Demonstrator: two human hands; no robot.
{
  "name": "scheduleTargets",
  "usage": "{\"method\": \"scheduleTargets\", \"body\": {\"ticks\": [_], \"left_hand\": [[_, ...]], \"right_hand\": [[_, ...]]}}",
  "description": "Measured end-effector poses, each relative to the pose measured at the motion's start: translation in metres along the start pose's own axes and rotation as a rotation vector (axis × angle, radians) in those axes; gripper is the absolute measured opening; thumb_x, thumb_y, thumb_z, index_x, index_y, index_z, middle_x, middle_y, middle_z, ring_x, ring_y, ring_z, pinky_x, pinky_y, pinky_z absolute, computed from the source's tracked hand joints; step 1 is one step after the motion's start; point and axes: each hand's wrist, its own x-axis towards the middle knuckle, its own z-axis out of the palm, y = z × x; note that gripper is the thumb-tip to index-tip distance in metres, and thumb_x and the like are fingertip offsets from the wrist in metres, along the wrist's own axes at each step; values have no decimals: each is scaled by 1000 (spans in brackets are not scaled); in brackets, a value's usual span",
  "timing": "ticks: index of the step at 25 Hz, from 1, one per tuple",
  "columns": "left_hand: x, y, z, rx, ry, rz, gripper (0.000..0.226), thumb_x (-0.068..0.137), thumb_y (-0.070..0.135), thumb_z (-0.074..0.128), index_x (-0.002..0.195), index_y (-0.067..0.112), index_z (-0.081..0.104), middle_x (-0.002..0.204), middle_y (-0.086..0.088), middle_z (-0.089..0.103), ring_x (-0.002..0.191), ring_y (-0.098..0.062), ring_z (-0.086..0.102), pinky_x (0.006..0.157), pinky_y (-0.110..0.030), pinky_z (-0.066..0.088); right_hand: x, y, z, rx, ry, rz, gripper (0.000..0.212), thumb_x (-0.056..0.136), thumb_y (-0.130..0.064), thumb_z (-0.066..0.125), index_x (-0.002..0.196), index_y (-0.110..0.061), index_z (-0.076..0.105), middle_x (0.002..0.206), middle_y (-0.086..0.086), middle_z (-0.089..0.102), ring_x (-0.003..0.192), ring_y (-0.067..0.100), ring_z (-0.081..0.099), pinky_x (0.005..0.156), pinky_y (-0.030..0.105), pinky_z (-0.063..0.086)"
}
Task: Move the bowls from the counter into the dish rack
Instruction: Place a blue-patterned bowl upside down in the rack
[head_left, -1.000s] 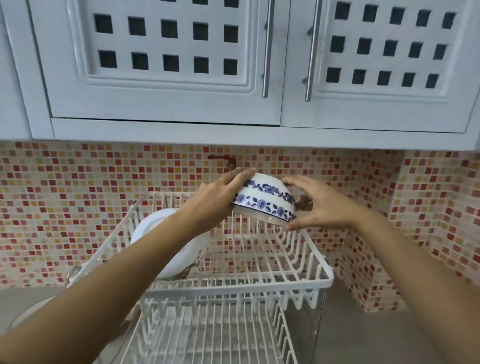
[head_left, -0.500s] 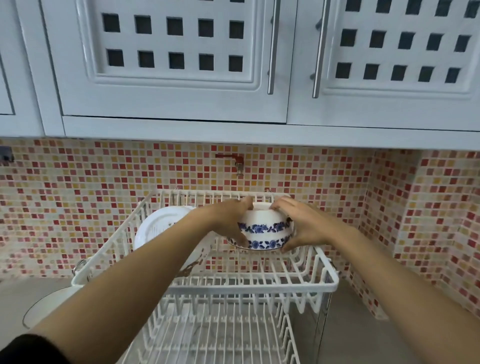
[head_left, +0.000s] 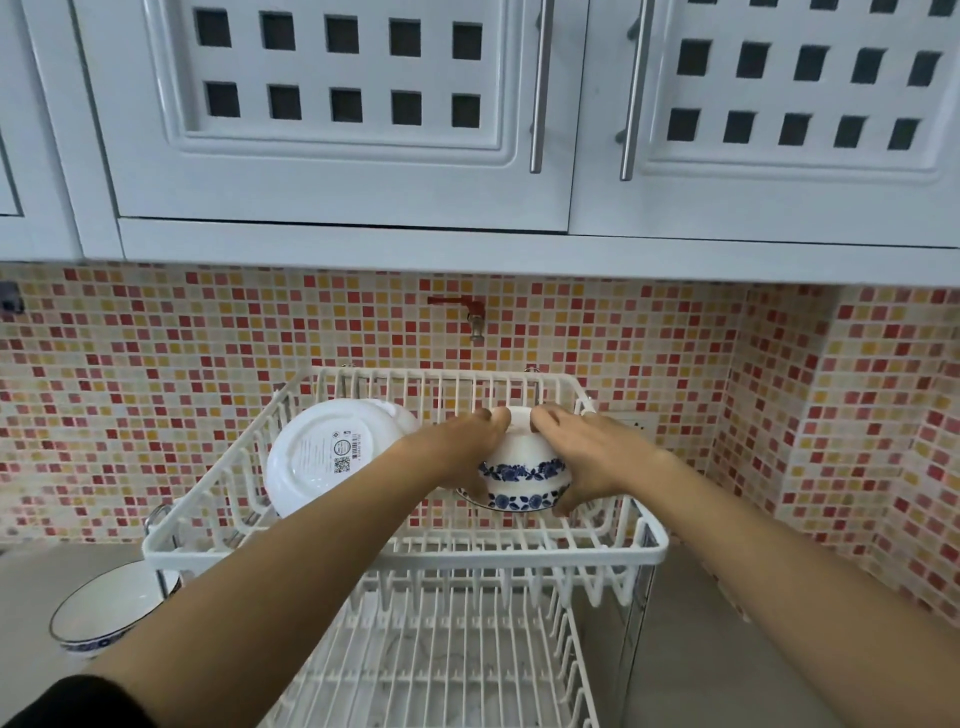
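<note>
A white bowl with blue flower bands (head_left: 522, 475) is upside down in the upper tier of the white two-tier dish rack (head_left: 405, 545), right of centre. My left hand (head_left: 460, 449) grips its left side and my right hand (head_left: 582, 457) grips its right side, thumbs near the rim. Whether the rim rests on the wires I cannot tell. A white plate-like dish (head_left: 324, 457) leans on its edge in the upper tier's left part. Another blue-patterned bowl (head_left: 101, 613) stands upright on the grey counter, left of the rack.
White wall cabinets (head_left: 363, 119) with metal handles hang low over the rack. A red tap (head_left: 467, 309) sticks out of the mosaic tile wall behind it. The lower rack tier (head_left: 447, 660) holds nothing. The tiled side wall closes in the right.
Both hands have lowered the upside-down bowl from above the rack down into the upper tier. The view has tilted down, so the bowl on the counter now shows.
</note>
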Motion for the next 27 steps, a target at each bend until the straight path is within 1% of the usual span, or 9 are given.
{"method": "scheduleTargets", "body": {"ticks": [4,9,13,16,18,21,23,26,27], "left_hand": [[-2,3,1,44,-3,-20,77,68,17,81,126,6,30,128,-16,47,114,-32,52,88,-38,46],[-7,4,3,74,22,-34,82,66,13,83,128,6,30,130,-17,47,114,-33,53,91,-38,46],[-7,11,4,124,4,-75,81,67,12,82,128,5,30,129,-18,48,113,-36,55,91,-42,47],[-9,15,-2,111,-9,-83,73,73,3,74,131,5,30,131,-19,47,114,-35,55,92,-39,49],[-16,12,-15,50,69,-61,67,80,-5,62,138,5,29,139,-17,43,121,-33,51,99,-38,46],[-32,-7,-43,39,251,-56,57,87,-10,43,140,7,32,143,-17,42,129,-32,46,107,-38,40],[-44,-32,-61,23,325,-99,47,91,-3,38,138,6,37,137,-19,49,124,-32,51,102,-38,44],[-75,-76,-78,-21,348,-171,39,99,18,35,136,4,40,132,-20,55,120,-34,53,98,-40,44],[-87,-91,-79,-23,342,-197,40,100,21,33,136,4,42,132,-20,55,121,-34,53,98,-39,43]], "right_hand": [[4,-3,4,-61,-1,-11,102,55,-56,81,133,-15,29,132,5,48,110,25,55,83,38,51],[9,-5,7,-102,-2,-44,103,53,-60,80,133,-14,33,131,4,43,106,25,57,80,39,55],[8,-2,7,-62,-2,-33,105,53,-61,79,136,-17,31,133,2,41,110,24,55,82,40,54],[4,1,1,-58,-17,-2,114,53,-73,70,143,-23,23,143,-5,35,121,19,48,89,38,49],[0,4,-13,36,-52,40,118,53,-81,62,146,-27,16,153,-7,25,132,19,39,99,42,44],[0,1,-44,150,-51,64,110,61,-89,32,149,-26,11,158,-1,13,142,21,24,113,46,27],[10,-10,-65,185,42,81,106,64,-86,12,149,-22,13,158,4,15,143,22,21,115,43,23],[40,-48,-86,207,162,7,72,91,-62,20,147,-18,22,155,6,25,140,22,27,113,40,25],[51,-64,-90,218,182,-35,65,95,-55,24,147,-17,24,153,6,29,139,22,30,112,39,27]]}}
